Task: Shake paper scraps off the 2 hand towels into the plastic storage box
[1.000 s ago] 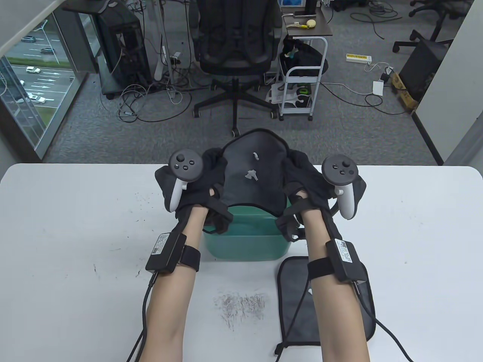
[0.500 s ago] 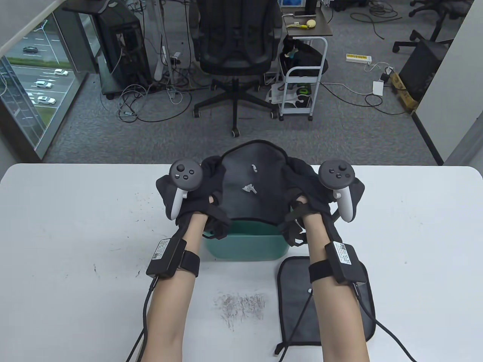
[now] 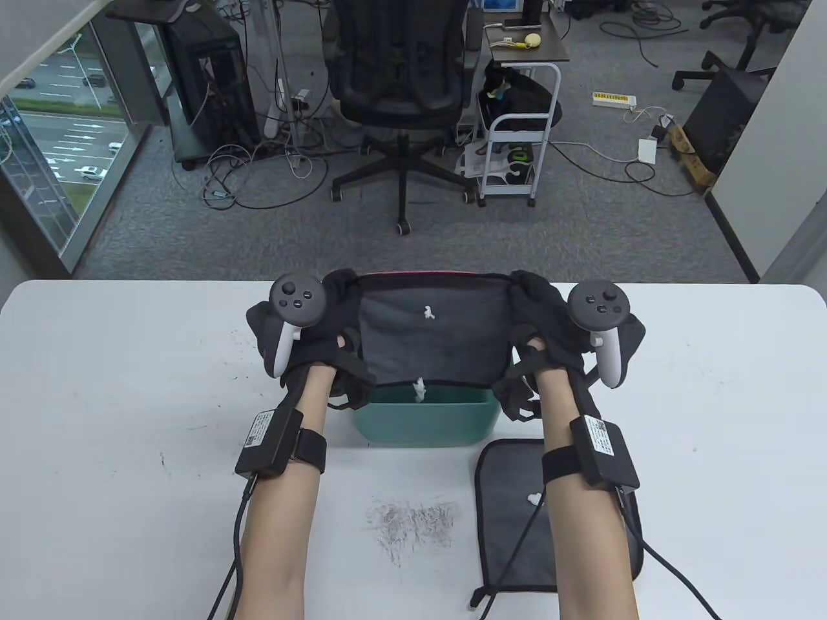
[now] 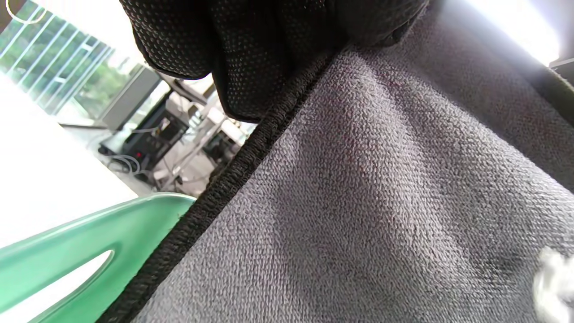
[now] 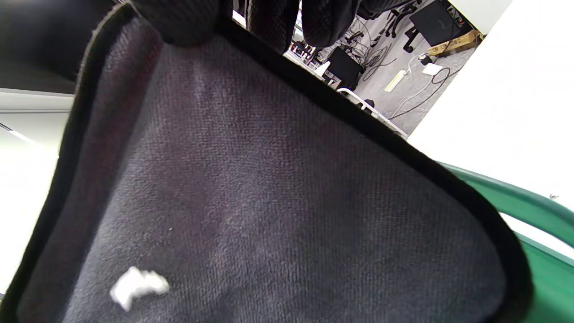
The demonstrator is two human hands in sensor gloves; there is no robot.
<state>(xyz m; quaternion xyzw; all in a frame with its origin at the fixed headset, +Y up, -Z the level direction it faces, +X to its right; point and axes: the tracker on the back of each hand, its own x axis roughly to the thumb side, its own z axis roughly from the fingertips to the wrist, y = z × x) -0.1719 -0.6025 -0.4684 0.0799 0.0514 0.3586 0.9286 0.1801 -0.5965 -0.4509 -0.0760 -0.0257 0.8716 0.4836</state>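
The left hand [image 3: 310, 336], in a black sensor glove, grasps the left edge of a dark grey hand towel with black stitched border [image 3: 429, 339], and the right hand [image 3: 555, 336] grasps its right edge in the same way – in both wrist views the gloved fingers [image 4: 251, 58] are curled over the border. Between the two hands the towel is stretched flat and held above the green plastic storage box [image 3: 426, 416], which stands on the white worktop [image 3: 129, 420]. One small white paper scrap [image 3: 428, 313] lies on the upper part of the held towel, and another white scrap [image 3: 420, 389] is at its lower edge, just over the opening of the box. A second dark grey hand towel [image 3: 510, 510] lies flat on the worktop just beside the box, on its near right side, partly under the right forearm – it carries one white paper scrap [image 3: 534, 498]. On the worktop in front of the box there is a patch of dark scratch marks [image 3: 413, 520]
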